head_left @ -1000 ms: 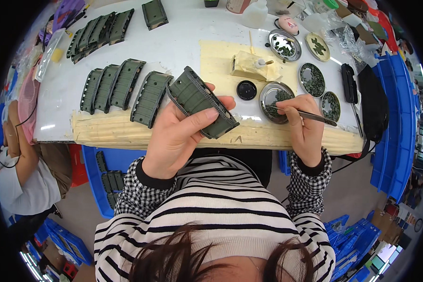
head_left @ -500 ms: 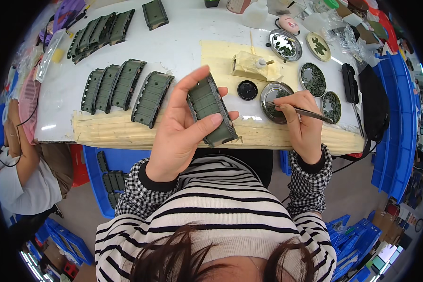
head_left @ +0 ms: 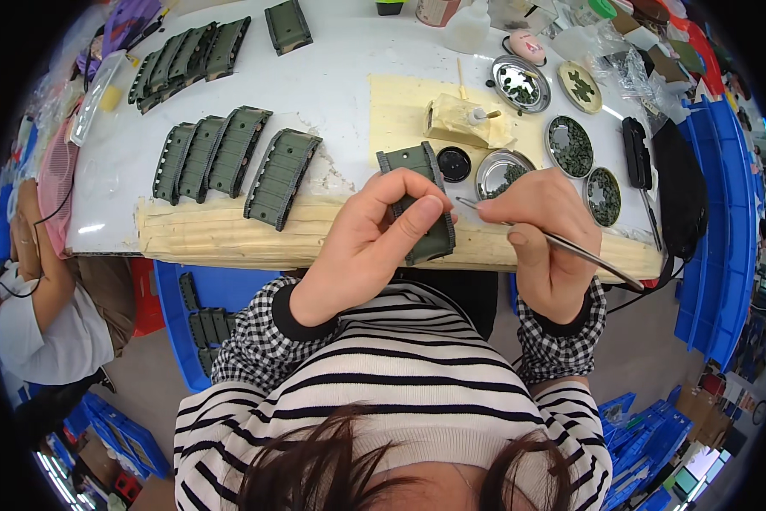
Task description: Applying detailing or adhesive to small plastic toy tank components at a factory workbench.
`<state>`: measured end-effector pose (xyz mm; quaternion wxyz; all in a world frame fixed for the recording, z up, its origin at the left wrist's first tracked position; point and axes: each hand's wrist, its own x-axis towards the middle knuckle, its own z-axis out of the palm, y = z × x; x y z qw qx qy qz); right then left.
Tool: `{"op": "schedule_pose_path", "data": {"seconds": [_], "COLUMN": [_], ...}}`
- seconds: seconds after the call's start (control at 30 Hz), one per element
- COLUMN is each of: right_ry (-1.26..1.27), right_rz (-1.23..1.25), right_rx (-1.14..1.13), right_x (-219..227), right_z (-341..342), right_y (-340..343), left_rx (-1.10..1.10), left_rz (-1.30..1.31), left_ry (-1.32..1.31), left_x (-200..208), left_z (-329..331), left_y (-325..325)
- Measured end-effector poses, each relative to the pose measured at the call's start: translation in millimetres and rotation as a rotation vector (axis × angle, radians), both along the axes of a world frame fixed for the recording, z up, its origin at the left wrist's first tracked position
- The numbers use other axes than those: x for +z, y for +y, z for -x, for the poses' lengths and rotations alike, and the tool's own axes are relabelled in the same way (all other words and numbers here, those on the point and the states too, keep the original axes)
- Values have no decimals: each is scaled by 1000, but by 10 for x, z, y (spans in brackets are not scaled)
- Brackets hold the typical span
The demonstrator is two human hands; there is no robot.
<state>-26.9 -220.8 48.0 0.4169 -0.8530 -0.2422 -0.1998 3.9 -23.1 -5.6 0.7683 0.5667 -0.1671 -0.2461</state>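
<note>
My left hand [head_left: 362, 243] is closed around a dark green curved plastic panel [head_left: 431, 238] with ridged edges, holding it tilted above the table's front edge. Thumb and fingers grip its sides, hiding part of its face. In my right hand [head_left: 558, 226] is a pair of metal tweezers [head_left: 600, 258], their tip just right of the panel's edge. Whether the tip carries a small piece is too fine to see. Beyond my right hand stands a round metal dish [head_left: 487, 177] with small green pieces. A black round lid [head_left: 454, 164] lies left of that dish.
Several similar panels [head_left: 282, 179] lie in rows at the left. More dishes of green bits [head_left: 569, 146] stand at the right, near a tape-wrapped block [head_left: 460, 121] and a black case [head_left: 635, 152]. A blue bin [head_left: 174, 294] sits below the table; another person [head_left: 51, 315] is at far left.
My right hand has drawn the tweezers out of the metal dish and leftward to the panel. My left hand has moved right with the panel, and its fingers now fold over it.
</note>
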Motion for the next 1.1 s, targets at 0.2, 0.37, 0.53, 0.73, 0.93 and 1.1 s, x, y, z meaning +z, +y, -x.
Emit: {"op": "schedule_pose_path", "data": {"seconds": [0.2, 0.37, 0.53, 0.73, 0.93, 1.1], "right_ry": [-16, 108, 192, 165, 153, 151], "right_rz": [20, -170, -306, -242, -303, -318], "right_rx": [72, 77, 80, 53, 58, 42], "right_x": [-5, -99, -167, -161, -218, -223], "right_z": [-47, 9, 70, 64, 54, 52], "right_y": [124, 123, 163, 198, 207, 222], "left_rx": [-58, -108, -109, -88, -32, -3], "left_rz": [-66, 223, 345, 349, 374, 391], "left_ry": [-116, 328, 468, 451, 455, 446], "left_x": [-68, 58, 33, 13, 13, -1], "left_z": [-40, -18, -14, 0, 33, 49], "left_y": [41, 60, 49, 36, -6, -27]}}
